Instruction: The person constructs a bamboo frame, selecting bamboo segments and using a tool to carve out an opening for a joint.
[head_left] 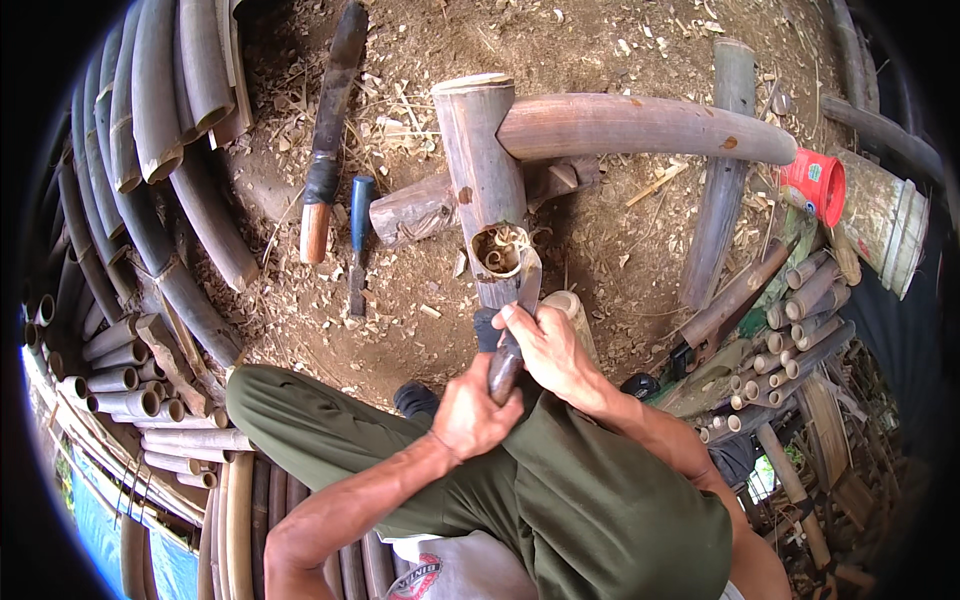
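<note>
My left hand (474, 406) is closed round the dark handle of a knife (531, 275), which points away from me. Farther up, my right hand (556, 352) grips the same knife near the base of its blade, thumb laid along it. The blade's end rests at the rim of a hole cut in a thick bamboo post (478, 140). Pale curled shavings (502, 249) fill part of that hole. A second bamboo length (650, 127) meets the post's side near its far end and reaches right. Under the post lies a short log (415, 208) crosswise.
Left of the post lie a machete (335, 100) and a blue-handled chisel (360, 240) on chip-strewn soil. Bamboo poles (160, 110) are stacked at the left. To the right are a bamboo pole (720, 200), a red container (815, 187), a dirty white bucket (885, 225) and cut bamboo pieces (815, 290).
</note>
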